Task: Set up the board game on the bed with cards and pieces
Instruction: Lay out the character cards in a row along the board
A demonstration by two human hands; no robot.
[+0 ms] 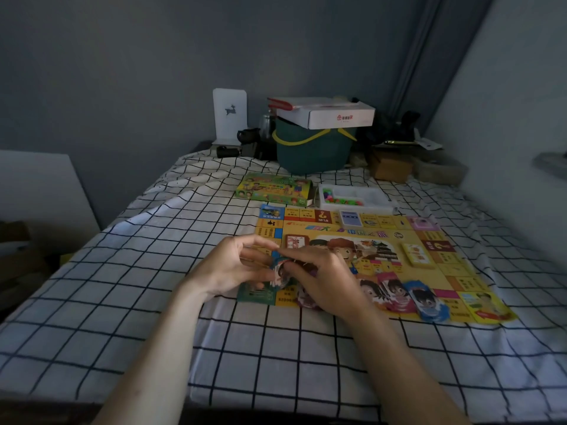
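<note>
I observe the game board [399, 271] lying flat on the bed [153, 271], toward the right of the checked sheet. Both hands meet over its near left corner. The left hand [236, 265] has its fingers curled and pinches a round character piece [280, 271]; the right hand [325, 280] is curled over the same piece from the other side and appears to grip it too. What exactly the fingers do to the piece is hidden.

Two further character pieces, a pink one [395, 292] and a blue one [426, 302], stand on the near edge of the board, just beside each other. A blue card deck [349, 218] and a yellow card deck [417, 255] rest on the board. The game box [273, 188] and a white tray [356, 196] of small coloured pieces sit just beyond the far edge.

My judgement: the step in hand is assembling or readying a character piece. The next move calls for setting it upright on the board without knocking over its neighbours, then unloading the tray.
</note>
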